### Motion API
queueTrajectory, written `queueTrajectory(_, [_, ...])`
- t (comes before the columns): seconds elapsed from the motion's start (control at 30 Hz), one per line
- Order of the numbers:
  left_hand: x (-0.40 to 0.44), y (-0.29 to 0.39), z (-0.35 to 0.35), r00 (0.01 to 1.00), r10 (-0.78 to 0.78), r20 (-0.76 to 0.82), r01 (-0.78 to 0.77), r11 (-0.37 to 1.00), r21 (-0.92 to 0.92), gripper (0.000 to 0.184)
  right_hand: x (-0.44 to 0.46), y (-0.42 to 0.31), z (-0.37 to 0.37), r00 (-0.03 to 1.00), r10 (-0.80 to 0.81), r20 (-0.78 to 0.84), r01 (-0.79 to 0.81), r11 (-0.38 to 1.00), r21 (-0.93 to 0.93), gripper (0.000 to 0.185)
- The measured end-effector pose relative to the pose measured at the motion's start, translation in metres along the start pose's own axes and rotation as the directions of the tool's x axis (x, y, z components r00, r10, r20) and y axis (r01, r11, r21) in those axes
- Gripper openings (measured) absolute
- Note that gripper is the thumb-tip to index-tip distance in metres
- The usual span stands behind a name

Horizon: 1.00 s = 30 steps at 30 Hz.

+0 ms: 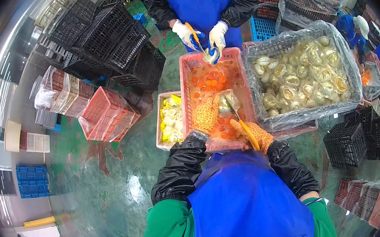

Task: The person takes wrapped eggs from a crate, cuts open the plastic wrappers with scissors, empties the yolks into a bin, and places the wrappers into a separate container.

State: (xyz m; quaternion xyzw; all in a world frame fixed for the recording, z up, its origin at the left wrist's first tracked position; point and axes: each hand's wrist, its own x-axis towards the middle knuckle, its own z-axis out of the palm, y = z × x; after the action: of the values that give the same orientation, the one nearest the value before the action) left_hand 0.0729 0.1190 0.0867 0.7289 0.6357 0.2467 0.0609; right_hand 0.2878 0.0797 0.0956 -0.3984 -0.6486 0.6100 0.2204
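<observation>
My left hand (206, 116), in an orange patterned glove, is closed on a pale shellfish packet (228, 102) over the pink crate (184, 79). My right hand (255, 135), in a like glove, grips yellow-handled scissors (249, 135), whose blades point up-left onto the packet. Orange pieces (214, 81) lie in cloudy liquid in the pink crate. On the right, a plastic-lined dark crate (310, 116) holds several packed shellfish (298, 72). A smaller crate (165, 145) with yellow and clear packets (170, 118) stands by my left hand.
Across the pink crate a co-worker's white-gloved hands (217, 37) hold orange-handled scissors (192, 31) and a small item. Stacked black crates (112, 38) stand back left, red crates (106, 115) below them. Black crates (346, 143) are at the right, on the wet green floor (100, 192).
</observation>
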Motion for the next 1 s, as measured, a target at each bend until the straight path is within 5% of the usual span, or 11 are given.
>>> queueTrajectory(0.07, [0.002, -0.004, -0.011, 0.995, 0.071, 0.072, -0.078, 0.991, 0.106, 0.031, -0.001, -0.009, 0.004, 0.883, -0.469, 0.03, 0.462, 0.854, -0.238, 0.062])
queueTrajectory(0.13, [0.007, -0.014, -0.014, 0.979, 0.137, 0.152, -0.167, 0.965, 0.204, 0.029, -0.006, -0.029, 0.007, 0.999, 0.049, 0.011, -0.05, 0.987, 0.151, 0.066])
queueTrajectory(0.23, [0.014, -0.029, -0.016, 0.938, 0.346, 0.017, -0.343, 0.917, 0.203, 0.027, -0.003, -0.054, 0.006, 0.854, 0.515, 0.069, -0.506, 0.794, 0.337, 0.067])
queueTrajectory(0.33, [0.021, -0.025, -0.032, 0.941, 0.306, 0.145, -0.331, 0.92, 0.21, 0.023, -0.004, -0.058, 0.006, 0.863, 0.501, 0.063, -0.494, 0.814, 0.305, 0.067])
queueTrajectory(0.4, [0.02, -0.029, -0.022, 0.96, 0.278, -0.024, -0.278, 0.96, -0.026, 0.022, -0.005, -0.059, 0.007, 0.871, 0.487, 0.057, -0.48, 0.822, 0.308, 0.066])
queueTrajectory(0.47, [0.009, -0.02, -0.015, 0.999, 0.043, -0.017, -0.045, 0.971, -0.236, 0.022, -0.006, -0.053, 0.008, 0.879, 0.474, 0.057, -0.467, 0.828, 0.31, 0.065])
queueTrajectory(0.53, [0.005, -0.015, -0.001, 0.954, -0.25, 0.168, 0.272, 0.475, -0.837, 0.029, -0.004, -0.041, 0.009, 0.864, 0.503, 0.036, -0.498, 0.84, 0.214, 0.065])
queueTrajectory(0.57, [0.004, -0.008, -0.003, 0.952, -0.258, 0.167, 0.276, 0.477, -0.835, 0.029, -0.005, -0.047, 0.012, 0.869, 0.495, 0.008, -0.486, 0.849, 0.205, 0.061])
queueTrajectory(0.67, [0.003, 0.013, -0.015, 0.744, -0.156, 0.65, 0.63, -0.161, -0.759, 0.042, -0.001, -0.031, 0.022, 0.919, 0.387, -0.078, -0.357, 0.898, 0.256, 0.056])
queueTrajectory(0.9, [0.007, 0.017, -0.023, 0.799, -0.212, 0.563, 0.573, -0.015, -0.819, 0.034, -0.004, -0.035, 0.007, 0.91, 0.414, -0.037, -0.407, 0.905, 0.125, 0.054])
queueTrajectory(1.0, [0.006, 0.014, -0.028, 0.797, -0.188, 0.575, 0.594, 0.069, -0.801, 0.033, -0.01, -0.025, -0.011, 0.983, 0.132, 0.128, -0.104, 0.973, -0.206, 0.054])
